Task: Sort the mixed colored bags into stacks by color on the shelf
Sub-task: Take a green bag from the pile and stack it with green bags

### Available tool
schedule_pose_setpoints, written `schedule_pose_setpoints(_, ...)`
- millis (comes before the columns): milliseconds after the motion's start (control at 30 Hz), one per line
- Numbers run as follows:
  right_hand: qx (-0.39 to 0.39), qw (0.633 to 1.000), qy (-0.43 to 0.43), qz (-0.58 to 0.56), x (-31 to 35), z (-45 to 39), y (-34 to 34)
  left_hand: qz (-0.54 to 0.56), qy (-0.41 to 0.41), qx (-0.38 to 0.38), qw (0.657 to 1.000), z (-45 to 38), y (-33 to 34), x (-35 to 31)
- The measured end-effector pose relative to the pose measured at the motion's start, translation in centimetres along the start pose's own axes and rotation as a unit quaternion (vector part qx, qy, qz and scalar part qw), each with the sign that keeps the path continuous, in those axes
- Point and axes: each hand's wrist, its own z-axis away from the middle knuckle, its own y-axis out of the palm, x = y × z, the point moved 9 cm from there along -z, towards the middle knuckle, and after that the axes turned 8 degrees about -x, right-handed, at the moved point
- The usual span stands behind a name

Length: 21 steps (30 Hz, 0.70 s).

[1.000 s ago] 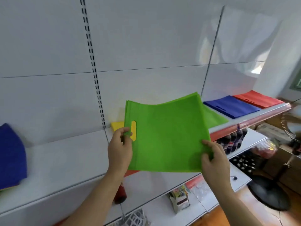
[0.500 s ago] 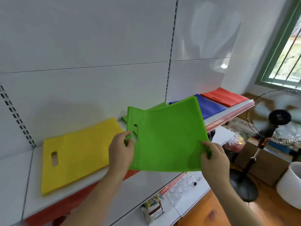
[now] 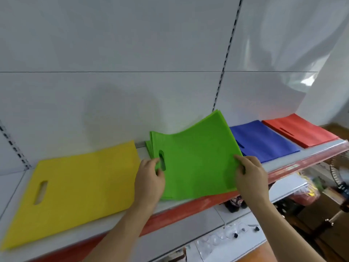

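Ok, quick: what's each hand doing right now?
Left hand: pinching the green bag beside its handle slot.
Right hand: gripping the same bag's right edge.

green bag (image 3: 196, 163): flat, handle slot at left edge, far right corner lifted, sitting over green stack (image 3: 148, 148) on shelf (image 3: 306, 153). yellow bag (image 3: 75, 191) lies flat to its left, blue bag (image 3: 264, 140) then red bag (image 3: 300, 132) to its right.

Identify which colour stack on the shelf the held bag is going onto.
The green stack, between yellow and blue; both hands grip the green bag over it.
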Motion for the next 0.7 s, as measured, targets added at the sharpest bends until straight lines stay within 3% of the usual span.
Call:
schedule_pose_setpoints(300,0.143,0.986,-0.079,-0.031,-1.3,-4.8,7.2,-0.215,-0.046,-0.027,0.975,0.0,2.7,0.2)
schedule_pose_setpoints(500,0.239,0.961,-0.125,0.062,-2.6,-5.6,10.4,-0.31,-0.064,0.002,0.949,-0.2,3.7,-0.2)
schedule_pose_setpoints(700,0.253,0.942,-0.17,0.141,-2.9,-5.6,11.1,-0.37,-0.063,0.022,0.926,-0.2,4.6,-0.3)
